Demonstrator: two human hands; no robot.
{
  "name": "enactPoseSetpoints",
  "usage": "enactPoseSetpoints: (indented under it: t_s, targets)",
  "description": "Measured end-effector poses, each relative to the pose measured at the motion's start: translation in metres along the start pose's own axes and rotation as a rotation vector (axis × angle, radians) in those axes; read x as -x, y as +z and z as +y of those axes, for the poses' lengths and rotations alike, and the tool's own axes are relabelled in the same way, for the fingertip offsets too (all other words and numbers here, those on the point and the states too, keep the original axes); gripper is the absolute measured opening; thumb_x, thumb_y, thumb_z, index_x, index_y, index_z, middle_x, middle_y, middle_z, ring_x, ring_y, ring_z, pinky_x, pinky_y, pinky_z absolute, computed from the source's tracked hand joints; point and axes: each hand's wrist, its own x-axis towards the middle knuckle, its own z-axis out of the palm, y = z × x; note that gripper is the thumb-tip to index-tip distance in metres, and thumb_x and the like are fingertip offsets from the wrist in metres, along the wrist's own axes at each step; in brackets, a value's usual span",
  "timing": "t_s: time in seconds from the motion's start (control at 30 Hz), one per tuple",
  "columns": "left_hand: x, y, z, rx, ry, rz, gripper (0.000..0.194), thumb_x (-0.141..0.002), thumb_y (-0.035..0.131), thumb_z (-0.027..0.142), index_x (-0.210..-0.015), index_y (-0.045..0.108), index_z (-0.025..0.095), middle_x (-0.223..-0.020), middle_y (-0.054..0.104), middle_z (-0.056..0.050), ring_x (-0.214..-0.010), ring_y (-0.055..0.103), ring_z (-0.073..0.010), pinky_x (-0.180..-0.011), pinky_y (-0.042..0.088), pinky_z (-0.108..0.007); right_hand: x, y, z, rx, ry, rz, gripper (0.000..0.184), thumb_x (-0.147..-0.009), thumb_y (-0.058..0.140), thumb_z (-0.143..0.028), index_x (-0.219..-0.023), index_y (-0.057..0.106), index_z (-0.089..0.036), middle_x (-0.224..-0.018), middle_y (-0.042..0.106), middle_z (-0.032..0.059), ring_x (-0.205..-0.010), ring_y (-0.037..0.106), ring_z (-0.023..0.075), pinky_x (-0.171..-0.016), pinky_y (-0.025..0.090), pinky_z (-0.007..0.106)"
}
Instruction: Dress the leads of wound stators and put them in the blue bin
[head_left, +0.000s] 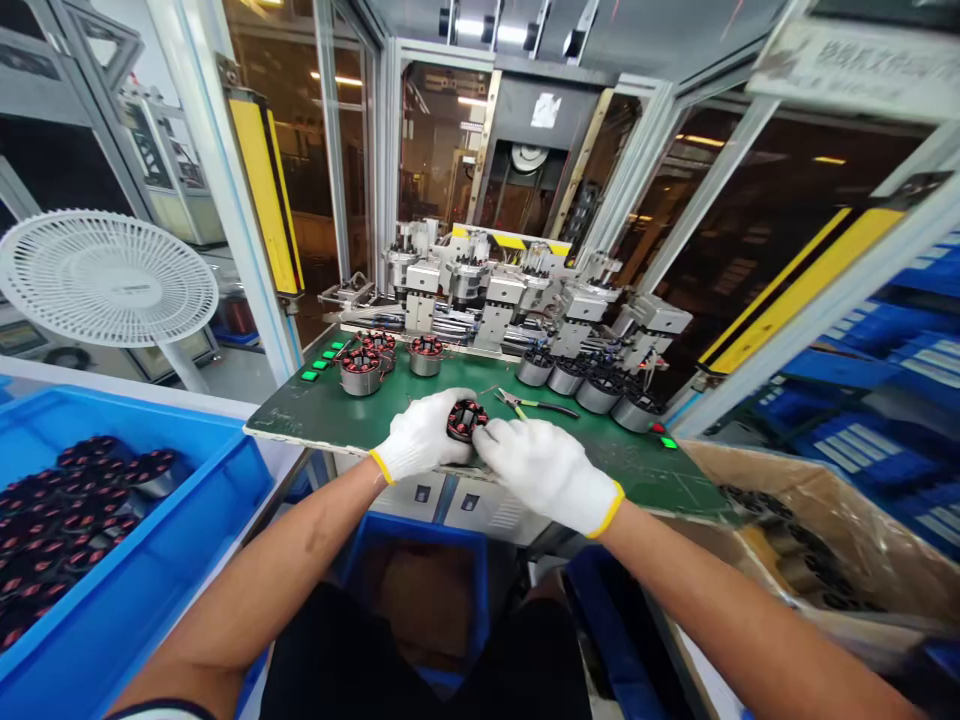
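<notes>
A small motor stator with red copper windings [467,420] sits between my white-gloved hands, just above the green work board [322,410]. My left hand [422,435] grips its left side, and the fingers of my right hand [544,473] press on its right side. Pliers with green and yellow handles [534,404] lie on the board beyond my right fingers. Several wound stators [361,372] stand at the board's left, and a row of dark-topped stators [600,392] stands along its right.
A blue bin [187,520] full of stators stands at the left, and an open cardboard box [810,510] at the right. Behind the board rises a machine with metal fixtures [495,300], flanked by yellow light curtains [262,190]. A blue crate [412,590] stands below.
</notes>
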Motion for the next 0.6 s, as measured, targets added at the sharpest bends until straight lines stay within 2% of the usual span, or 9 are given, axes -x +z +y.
enactPoseSetpoints:
  t_s: [0.07, 0.13, 0.2, 0.27, 0.33, 0.43, 0.5, 0.53, 0.6]
  targets:
    - [0.000, 0.001, 0.000, -0.012, -0.015, 0.009, 0.071, -0.057, 0.072, 0.042, -0.125, 0.050, 0.041, -0.115, 0.067, 0.001, -0.103, 0.064, -0.0307, -0.080, 0.051, -0.038, -0.010, 0.001, -0.002, -0.096, 0.067, -0.011, 0.032, -0.095, 0.041, -0.038, -0.094, 0.064, -0.016, -0.086, 0.065, 0.0113, -0.080, 0.061, 0.0223, -0.064, 0.039, 0.029]
    - [0.000, 0.001, 0.001, -0.012, -0.012, 0.018, 0.072, -0.057, 0.072, 0.042, -0.125, 0.050, 0.041, -0.113, 0.067, 0.001, -0.102, 0.064, -0.0307, -0.079, 0.051, -0.038, -0.018, 0.009, -0.003, -0.402, 0.332, -0.005, 0.046, -0.097, 0.030, -0.043, -0.084, 0.064, -0.015, -0.078, 0.065, 0.0103, -0.069, 0.062, 0.0190, -0.059, 0.040, 0.026]
    - [0.001, 0.001, 0.002, -0.007, -0.008, 0.017, 0.071, -0.057, 0.072, 0.042, -0.124, 0.050, 0.041, -0.111, 0.068, 0.002, -0.101, 0.064, -0.0300, -0.079, 0.051, -0.038, -0.016, 0.019, -0.005, -0.781, 0.601, -0.040, 0.058, -0.098, 0.020, -0.048, -0.082, 0.063, -0.014, -0.067, 0.064, 0.0078, -0.054, 0.059, 0.0160, -0.051, 0.040, 0.025]
    - [0.001, 0.001, 0.002, -0.003, -0.017, 0.012, 0.071, -0.056, 0.072, 0.042, -0.124, 0.050, 0.041, -0.112, 0.067, 0.002, -0.101, 0.064, -0.0296, -0.079, 0.051, -0.038, -0.005, 0.025, -0.011, -0.995, 0.725, -0.042, 0.065, -0.097, 0.015, -0.053, -0.083, 0.065, -0.013, -0.060, 0.063, 0.0063, -0.045, 0.056, 0.0153, -0.046, 0.040, 0.025]
    - [0.001, 0.000, 0.001, 0.008, -0.016, 0.009, 0.071, -0.056, 0.073, 0.043, -0.124, 0.051, 0.041, -0.113, 0.067, 0.003, -0.101, 0.064, -0.0289, -0.080, 0.051, -0.037, 0.010, 0.025, -0.022, -0.913, 0.620, 0.077, 0.061, -0.097, 0.020, -0.052, -0.089, 0.067, -0.013, -0.069, 0.066, 0.0080, -0.054, 0.060, 0.0165, -0.052, 0.044, 0.026]
    - [-0.003, -0.003, -0.005, 0.057, 0.071, -0.027, 0.070, -0.058, 0.072, 0.041, -0.124, 0.051, 0.038, -0.114, 0.066, 0.002, -0.102, 0.063, -0.0268, -0.083, 0.050, -0.035, 0.023, 0.021, -0.040, -0.492, 0.410, 0.235, 0.041, -0.096, 0.034, -0.038, -0.114, 0.064, -0.017, -0.101, 0.067, 0.0126, -0.080, 0.063, 0.0210, -0.069, 0.045, 0.029]
    - [-0.007, -0.006, -0.008, 0.090, 0.147, -0.072, 0.071, -0.057, 0.073, 0.039, -0.125, 0.052, 0.035, -0.114, 0.066, 0.002, -0.102, 0.063, -0.0257, -0.084, 0.050, -0.034, 0.021, 0.022, -0.047, -0.357, 0.464, 0.204, 0.038, -0.094, 0.037, -0.028, -0.122, 0.060, -0.016, -0.103, 0.065, 0.0151, -0.083, 0.061, 0.0233, -0.070, 0.043, 0.031]
    - [-0.009, -0.008, -0.010, 0.108, 0.179, -0.098, 0.072, -0.056, 0.075, 0.038, -0.125, 0.053, 0.033, -0.113, 0.066, 0.001, -0.102, 0.063, -0.0253, -0.085, 0.050, -0.034, 0.019, 0.024, -0.050, -0.402, 0.524, 0.188, 0.037, -0.093, 0.038, -0.025, -0.120, 0.061, -0.015, -0.097, 0.064, 0.0149, -0.081, 0.060, 0.0227, -0.069, 0.043, 0.030]
    - [-0.013, -0.011, -0.013, 0.153, 0.236, -0.143, 0.072, -0.055, 0.077, 0.035, -0.123, 0.055, 0.029, -0.114, 0.066, 0.000, -0.102, 0.062, -0.0247, -0.088, 0.049, -0.033, 0.015, 0.030, -0.052, -0.787, 0.621, 0.187, 0.031, -0.091, 0.042, -0.026, -0.110, 0.064, -0.014, -0.084, 0.061, 0.0110, -0.073, 0.056, 0.0187, -0.063, 0.042, 0.027]
